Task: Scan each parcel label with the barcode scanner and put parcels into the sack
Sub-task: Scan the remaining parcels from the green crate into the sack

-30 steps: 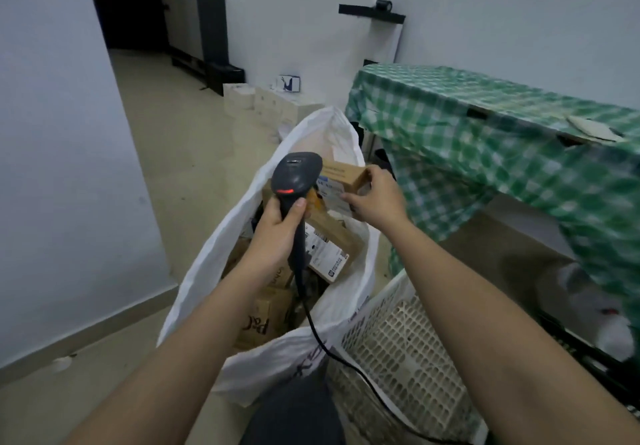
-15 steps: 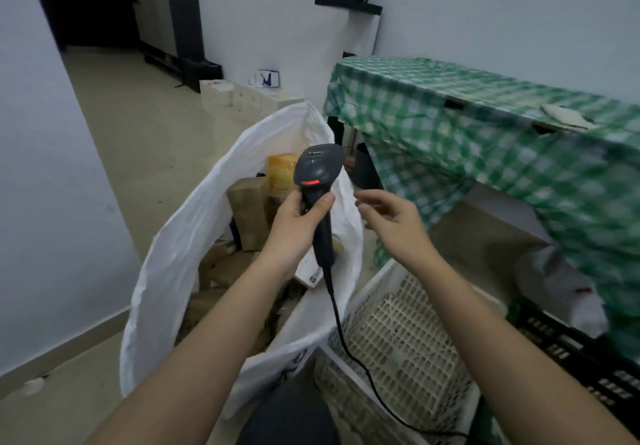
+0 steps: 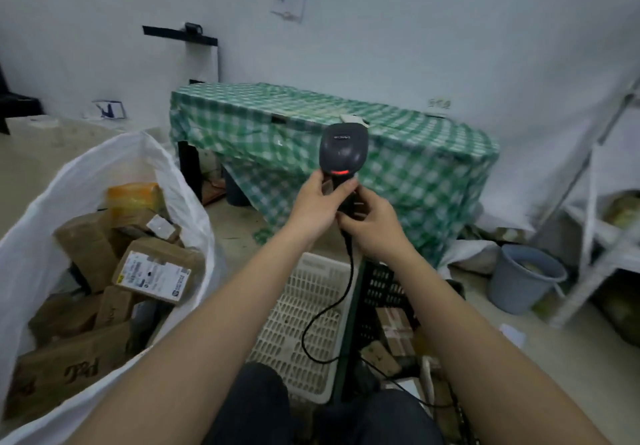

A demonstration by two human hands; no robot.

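Holding barcode scanner (image 3: pixel 343 153) upright above the white crate (image 3: pixel 304 323) | left hand (image 3: pixel 317 207) clamped on its handle, right hand (image 3: pixel 372 228) closed around it just below | sack (image 3: pixel 41 222) left of crate, full of parcels (image 3: pixel 156 269) | advice: shift scanner fully to one hand, keep cable (image 3: pixel 322 320) clear, free the other for the next parcel.

Floor (image 3: pixel 52 153): pale, scuffed. On it, lower left: white sack (image 3: pixel 31 236), open, full of parcels (image 3: pixel 156 271). Centre bottom: white perforated crate (image 3: pixel 304 323), black crate (image 3: pixel 381 288) touching its right side. Centre: worktop (image 3: pixel 311 112) draped in green checked cloth; small pale object on top, blurred. Right: grey bucket (image 3: pixel 519 281) beside white shelf frame (image 3: pixel 588 236).
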